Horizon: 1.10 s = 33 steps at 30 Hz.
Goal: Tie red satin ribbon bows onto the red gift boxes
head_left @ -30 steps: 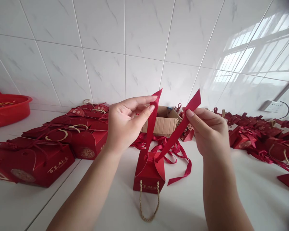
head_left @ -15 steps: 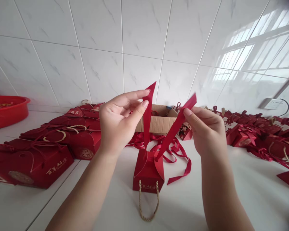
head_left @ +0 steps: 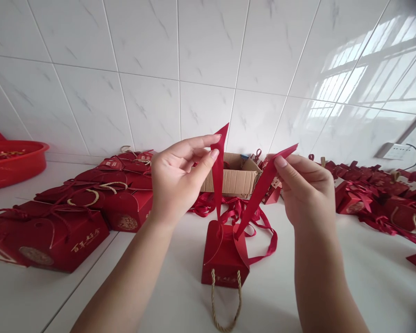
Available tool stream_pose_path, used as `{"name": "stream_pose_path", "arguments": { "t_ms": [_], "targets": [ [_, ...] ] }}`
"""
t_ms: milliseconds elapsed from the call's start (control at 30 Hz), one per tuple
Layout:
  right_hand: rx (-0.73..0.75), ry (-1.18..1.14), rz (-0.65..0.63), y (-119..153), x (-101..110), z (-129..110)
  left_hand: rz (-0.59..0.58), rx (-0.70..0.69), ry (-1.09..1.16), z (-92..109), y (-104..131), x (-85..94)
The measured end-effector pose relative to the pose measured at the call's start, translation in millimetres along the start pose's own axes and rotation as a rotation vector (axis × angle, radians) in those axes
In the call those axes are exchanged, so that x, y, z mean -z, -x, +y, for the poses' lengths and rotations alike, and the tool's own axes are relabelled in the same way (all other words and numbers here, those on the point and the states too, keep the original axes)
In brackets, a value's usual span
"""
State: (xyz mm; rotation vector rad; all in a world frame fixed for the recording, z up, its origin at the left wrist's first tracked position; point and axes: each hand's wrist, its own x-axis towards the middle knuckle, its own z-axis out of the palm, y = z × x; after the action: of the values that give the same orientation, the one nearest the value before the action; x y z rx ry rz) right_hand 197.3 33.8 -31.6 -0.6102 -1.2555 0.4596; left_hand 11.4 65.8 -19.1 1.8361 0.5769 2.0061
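A small red gift box (head_left: 225, 254) stands on the white table, its curved top flaps drawn together. From its top rise the two ends of a red ribbon (head_left: 258, 199), spread in a V. My left hand (head_left: 183, 173) pinches one end between thumb and fingers, the pointed tip sticking up above them. The other end is pinched by my right hand (head_left: 307, 185), its tip slanting up to the right. A twisted gold cord handle (head_left: 226, 319) droops from the box's near side. How the ribbon passes through the flaps is too small to tell.
Behind the box lie loose red ribbons (head_left: 272, 243) and an open cardboard box (head_left: 230, 181). Rows of red gift boxes (head_left: 65, 240) fill the left, with more boxes (head_left: 355, 199) at right. A red basin (head_left: 17, 164) sits far left, against a tiled wall (head_left: 145, 106).
Both hands, the ribbon ends and the gift box appear slightly farther right and lower, as the view has shifted. The right-hand ribbon end is drawn a little farther from the left one.
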Motion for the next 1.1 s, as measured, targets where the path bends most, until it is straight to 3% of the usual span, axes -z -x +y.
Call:
{"name": "stream_pose_path", "arguments": {
  "t_ms": [233, 600, 933, 1100],
  "targets": [
    [-0.12, 0.062, 0.017, 4.5, -3.7, -15.1, 0.003, 0.02, -0.045, 3.9, 1.1, -1.5],
    [-0.127, 0.025, 0.032, 4.3, -4.7, -13.9, -0.032, 0.052, -0.021, 7.8, 0.3, -0.6],
    [-0.267, -0.016, -0.189, 3.8, -7.0, 4.8, -0.333, 0.176, 0.175, 9.6, 6.8, -6.2],
    [-0.276, -0.027, -0.3, 7.1, -8.2, 4.2, -0.364, 0.294, 0.222, 7.4, 8.1, -9.2]
  ]
}}
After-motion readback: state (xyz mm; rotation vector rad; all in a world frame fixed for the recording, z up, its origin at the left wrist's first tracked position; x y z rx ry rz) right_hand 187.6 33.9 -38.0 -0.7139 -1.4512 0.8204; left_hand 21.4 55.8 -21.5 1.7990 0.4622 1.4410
